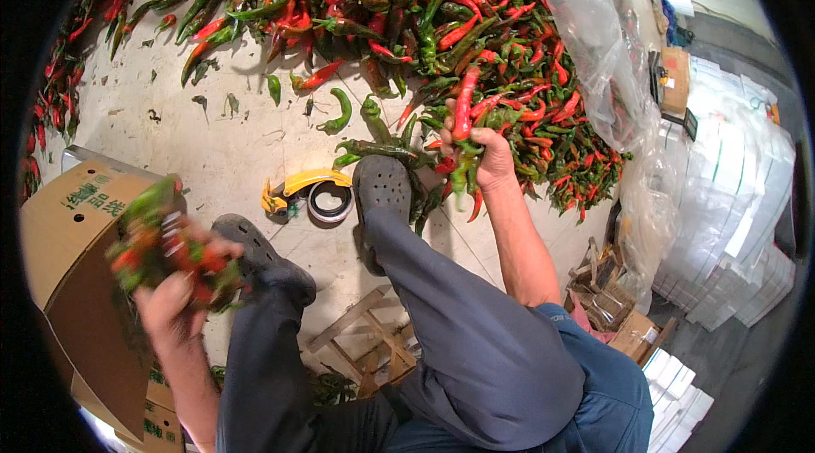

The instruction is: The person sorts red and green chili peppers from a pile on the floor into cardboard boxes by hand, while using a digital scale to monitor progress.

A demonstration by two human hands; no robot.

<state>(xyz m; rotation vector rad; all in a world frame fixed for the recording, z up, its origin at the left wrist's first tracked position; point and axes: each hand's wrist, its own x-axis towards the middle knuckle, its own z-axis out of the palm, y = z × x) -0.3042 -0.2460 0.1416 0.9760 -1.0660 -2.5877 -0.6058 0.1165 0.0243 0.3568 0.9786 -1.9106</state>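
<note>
My left hand [174, 300] is closed around a bunch of red and green chili peppers [165, 245], smeared by motion, beside the open cardboard box [72, 224] at the left. Over on the right, my right hand [495, 156] grips a few peppers, among them a long red chili pepper [464, 101] that points up and away from me. Just beyond that hand spreads a big heap of red and green chili peppers [526, 54]. The inside of the box is mostly hidden from here.
A yellow tape dispenser [312, 181] lies on the floor between my clogs [382, 190]. Loose peppers [337, 111] and leaf bits are scattered nearby. Clear plastic sheeting [586, 37] borders the heap on the right, with stacked white boxes [713, 181] beyond. A wooden stool [373, 338] stands beneath my legs.
</note>
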